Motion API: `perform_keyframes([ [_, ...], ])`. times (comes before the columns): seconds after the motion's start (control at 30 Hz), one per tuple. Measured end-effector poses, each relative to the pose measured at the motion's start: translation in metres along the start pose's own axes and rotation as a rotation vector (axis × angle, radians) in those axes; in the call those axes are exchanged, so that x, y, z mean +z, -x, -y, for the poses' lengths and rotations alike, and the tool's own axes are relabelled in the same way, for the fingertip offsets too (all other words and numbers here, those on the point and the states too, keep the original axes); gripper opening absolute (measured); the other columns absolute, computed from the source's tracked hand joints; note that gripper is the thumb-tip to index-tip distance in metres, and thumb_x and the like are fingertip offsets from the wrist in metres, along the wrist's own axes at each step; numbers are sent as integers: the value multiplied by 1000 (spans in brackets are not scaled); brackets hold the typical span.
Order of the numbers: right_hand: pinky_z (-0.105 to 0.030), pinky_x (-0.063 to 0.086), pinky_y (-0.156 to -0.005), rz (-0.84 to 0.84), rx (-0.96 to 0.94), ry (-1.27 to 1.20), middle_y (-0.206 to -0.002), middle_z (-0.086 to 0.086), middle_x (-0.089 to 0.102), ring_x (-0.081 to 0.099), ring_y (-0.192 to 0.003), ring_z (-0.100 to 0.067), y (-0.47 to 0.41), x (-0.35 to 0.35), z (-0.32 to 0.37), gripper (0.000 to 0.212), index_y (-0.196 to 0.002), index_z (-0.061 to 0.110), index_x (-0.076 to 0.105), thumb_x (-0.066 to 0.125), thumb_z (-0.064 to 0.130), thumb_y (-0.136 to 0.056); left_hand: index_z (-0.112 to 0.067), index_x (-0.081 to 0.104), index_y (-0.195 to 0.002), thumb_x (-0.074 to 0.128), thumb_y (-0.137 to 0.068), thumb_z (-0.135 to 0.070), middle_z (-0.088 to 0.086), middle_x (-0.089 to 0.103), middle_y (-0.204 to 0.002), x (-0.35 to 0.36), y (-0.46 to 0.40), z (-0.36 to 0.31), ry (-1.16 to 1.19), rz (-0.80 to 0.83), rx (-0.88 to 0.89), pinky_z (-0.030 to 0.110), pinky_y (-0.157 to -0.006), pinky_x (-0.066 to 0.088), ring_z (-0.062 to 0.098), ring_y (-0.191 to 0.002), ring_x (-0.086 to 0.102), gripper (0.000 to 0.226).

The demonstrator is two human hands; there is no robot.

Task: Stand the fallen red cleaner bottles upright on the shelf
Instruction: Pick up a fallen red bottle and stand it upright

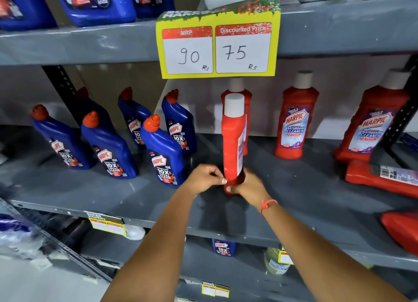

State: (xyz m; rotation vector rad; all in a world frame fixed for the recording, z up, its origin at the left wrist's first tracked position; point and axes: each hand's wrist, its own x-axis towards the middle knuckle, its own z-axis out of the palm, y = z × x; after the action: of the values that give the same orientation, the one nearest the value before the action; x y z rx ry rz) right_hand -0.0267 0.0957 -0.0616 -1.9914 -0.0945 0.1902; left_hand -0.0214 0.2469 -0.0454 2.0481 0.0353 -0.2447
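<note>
Both forearms reach in from the bottom edge to the grey shelf. The right hand (a red thread on its wrist) is wrapped around the base of an upright red bottle, fingers clamped on it. The left hand sits just beside the same base, its fingers drawn together with the fingertips touching the bottle's lower edge; whether it grips cannot be told. The held bottle stands edge-on, white cap up, near the middle of the shelf. To the right, a fallen red bottle lies on its side, and part of another shows at the front edge. Further back, two red bottles stand upright. At left stand blue bottles. Above hangs a yellow price card.
</note>
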Motion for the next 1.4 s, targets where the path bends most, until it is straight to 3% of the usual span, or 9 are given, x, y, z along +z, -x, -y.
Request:
perform_keyframes([
  [0.17,-18,40,-55,-66,36,-93,-89,0,57,57,-81,-21,-1,7,2,54,-105,12,41,75,9,-63,-12,61,-83,59,-81,1,-4,57,-73,-5,2,-8,41,44,-29,15,-57,41,3,-65,51,13],
  [0.27,-27,49,-72,-44,23,-119,-100,-2,62,59,-91,-21,-5,1,0,55,-111,10,46,75,7,-65,-5,49,-119,57,-81,5,1,60,-91,-7,-1,-13,49,35,-29,18,-64,47,11,-79,56,40],
  [0.37,-43,49,-95,18,22,-123,-117,-11,65,62,-102,-26,-11,-5,-3,55,-114,9,55,73,-1,-63,-4,44,-127,57,-77,11,17,57,-126,-5,-4,-14,68,32,-11,36,-97,45,26,-112,54,54],
  [0.43,-47,47,-98,37,32,-135,-118,-14,65,62,-104,-28,-13,-10,-5,53,-114,9,57,70,-4,-64,-3,44,-127,60,-75,11,19,54,-131,-4,-5,-14,68,42,-24,39,-105,40,30,-120,51,56],
  [0.83,-42,45,-100,82,62,-127,-123,-14,61,59,-109,-28,-9,-20,-7,48,-119,4,54,63,-6,-73,-11,57,-113,77,-66,-14,8,65,-119,1,4,-4,-62,-92,13,33,-95,46,21,-108,58,51],
  [0.97,-33,44,-97,34,78,-170,-125,-19,58,57,-111,-29,0,-20,-9,43,-119,-4,53,56,-11,-76,-12,63,-84,76,-68,-18,10,70,-90,3,12,-7,-166,-189,0,37,-79,55,21,-78,63,21],
  [1.07,-30,43,-94,-125,113,-202,-121,-26,59,58,-105,-27,10,-26,-16,39,-116,-8,54,56,-12,-77,-14,51,-50,71,-72,-23,8,61,-53,10,19,-10,-236,-209,-51,34,-62,54,20,-47,55,32],
  [1.2,-29,43,-94,-431,165,-142,-107,-23,69,62,-101,-26,27,-47,-25,25,-101,-3,66,57,-4,-77,-9,54,-51,66,-78,-19,8,59,-49,43,29,-33,-291,105,-5,11,-33,38,4,-28,52,31],
  [1.4,-39,45,-95,-797,250,-164,-108,-25,68,60,-106,-37,55,-107,-34,22,-100,-2,66,57,7,-81,-12,58,-58,58,-81,-3,1,59,-47,117,5,-87,-76,246,147,13,-41,48,6,-39,55,25],
])
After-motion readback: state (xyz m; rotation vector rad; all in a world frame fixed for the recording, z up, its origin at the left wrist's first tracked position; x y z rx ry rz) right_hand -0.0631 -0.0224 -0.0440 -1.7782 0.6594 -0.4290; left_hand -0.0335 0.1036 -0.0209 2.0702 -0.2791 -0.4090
